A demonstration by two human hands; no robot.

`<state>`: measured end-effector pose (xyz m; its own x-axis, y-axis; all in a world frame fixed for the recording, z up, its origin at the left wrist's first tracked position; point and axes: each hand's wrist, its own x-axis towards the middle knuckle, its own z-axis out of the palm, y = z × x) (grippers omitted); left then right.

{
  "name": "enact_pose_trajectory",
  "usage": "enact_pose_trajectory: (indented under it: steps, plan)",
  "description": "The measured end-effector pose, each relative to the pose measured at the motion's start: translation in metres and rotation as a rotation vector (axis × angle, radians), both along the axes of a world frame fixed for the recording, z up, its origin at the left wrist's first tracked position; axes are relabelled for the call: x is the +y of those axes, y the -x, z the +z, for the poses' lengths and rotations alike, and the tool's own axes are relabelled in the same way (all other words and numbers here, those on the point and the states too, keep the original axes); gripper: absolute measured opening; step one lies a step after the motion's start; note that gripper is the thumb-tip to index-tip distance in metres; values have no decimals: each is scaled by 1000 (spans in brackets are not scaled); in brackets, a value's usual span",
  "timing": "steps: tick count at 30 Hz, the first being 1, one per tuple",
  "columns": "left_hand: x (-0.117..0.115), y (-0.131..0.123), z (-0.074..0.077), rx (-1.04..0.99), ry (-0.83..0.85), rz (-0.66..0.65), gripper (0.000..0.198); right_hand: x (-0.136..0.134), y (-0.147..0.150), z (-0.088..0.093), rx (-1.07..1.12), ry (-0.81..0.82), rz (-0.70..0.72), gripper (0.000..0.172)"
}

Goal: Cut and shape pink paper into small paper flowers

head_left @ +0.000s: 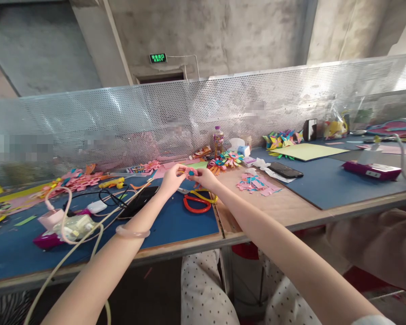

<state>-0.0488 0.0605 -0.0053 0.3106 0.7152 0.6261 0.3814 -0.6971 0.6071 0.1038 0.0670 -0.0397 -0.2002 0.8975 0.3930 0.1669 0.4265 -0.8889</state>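
Both my arms reach out over the blue mat. My left hand and my right hand meet above it, fingers pinched on a small pink and teal paper piece held between them. A pale bangle sits on my left wrist. Just below my hands lie red-handled scissors and a yellow loop. A dark phone lies to the left of them.
Folded paper flowers, pink scraps, a bottle, a second phone and a yellow-green sheet cover the bench. Cables, a white charger and a magenta device lie around. A perforated screen backs the bench. Another person's sleeve is at right.
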Motion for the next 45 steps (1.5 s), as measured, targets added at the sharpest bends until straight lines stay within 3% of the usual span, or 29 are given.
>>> enact_pose_trajectory:
  steps: [16, 24, 29, 45]
  plan:
    - [3, 1, -3, 52, 17, -7, 26, -7, 1, 2, -75, 46, 6, 14]
    - [1, 0, -1, 56, -10, -3, 25, -4, 0, 0, -170, -113, -70, 26]
    - [6, 1, -3, 58, -7, -24, 27, -8, 0, 2, -170, -123, -84, 29]
    - [5, 0, -4, 13, 14, -81, 25, -4, -2, 4, -173, -92, -102, 21]
